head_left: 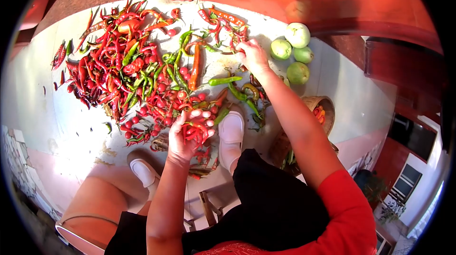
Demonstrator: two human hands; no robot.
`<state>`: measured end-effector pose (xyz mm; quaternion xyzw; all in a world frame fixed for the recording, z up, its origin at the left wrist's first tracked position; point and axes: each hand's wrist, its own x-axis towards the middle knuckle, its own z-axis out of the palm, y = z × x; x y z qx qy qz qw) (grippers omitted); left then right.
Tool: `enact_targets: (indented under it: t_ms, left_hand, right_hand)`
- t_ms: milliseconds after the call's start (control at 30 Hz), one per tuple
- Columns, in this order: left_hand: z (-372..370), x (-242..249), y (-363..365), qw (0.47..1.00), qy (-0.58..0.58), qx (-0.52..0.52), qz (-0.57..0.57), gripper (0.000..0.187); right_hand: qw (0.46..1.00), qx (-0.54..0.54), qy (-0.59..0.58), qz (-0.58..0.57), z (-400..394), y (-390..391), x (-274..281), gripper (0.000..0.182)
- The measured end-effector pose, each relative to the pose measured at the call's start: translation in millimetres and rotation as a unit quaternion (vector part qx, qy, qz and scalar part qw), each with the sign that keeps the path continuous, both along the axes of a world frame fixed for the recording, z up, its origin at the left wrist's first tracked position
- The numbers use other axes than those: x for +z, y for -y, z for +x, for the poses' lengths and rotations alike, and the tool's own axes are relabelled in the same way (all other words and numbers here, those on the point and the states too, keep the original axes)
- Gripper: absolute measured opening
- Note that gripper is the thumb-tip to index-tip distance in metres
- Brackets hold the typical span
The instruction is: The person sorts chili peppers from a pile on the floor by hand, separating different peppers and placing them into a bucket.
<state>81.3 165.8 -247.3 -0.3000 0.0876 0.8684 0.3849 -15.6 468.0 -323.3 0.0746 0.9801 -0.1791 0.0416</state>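
Our left hand (190, 134) cups a heap of chillies (197, 129), fingers curled; our right hand (251, 55) pinches one from the pile (123, 65) on the floor (71, 126): light, smooth, easily bruised, best lifted by the stalk.

Glossy, smooth-skinned red chillies (109, 65) lie heaped on a matt, pale sheet (71, 126) that looks like cloth or plastic. Beside the heap, long green chillies (224, 80) shine waxy. Beyond them, round pale-green fruits (298, 35) have smooth, dull skin. Near these sits a rough woven basket (327, 105). White shoes (231, 131) look like matt cloth. The left hand (190, 138) cups small shiny red chillies.
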Motion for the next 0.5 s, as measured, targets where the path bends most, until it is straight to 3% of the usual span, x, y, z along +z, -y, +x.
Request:
enact_targets:
  t_ms: [300,433,500]
  left_hand:
    - [3.8,-3.1,2.6,1.0,-0.001,-0.004,-0.009,0.039]
    - [3.4,-4.0,0.1,1.0,0.005,-0.008,-0.008,0.039]
    - [3.4,-6.6,-1.3,1.0,0.01,-0.006,-0.002,0.038]
  right_hand:
    - [0.992,-0.014,-0.124,0.0,24.9,1.3,-8.9,0.014]
    - [0.998,-0.028,-0.06,0.019,33.9,-3.1,-13.9,0.012]
    - [0.996,-0.009,-0.053,-0.067,32.1,-8.2,-12.9,0.011]
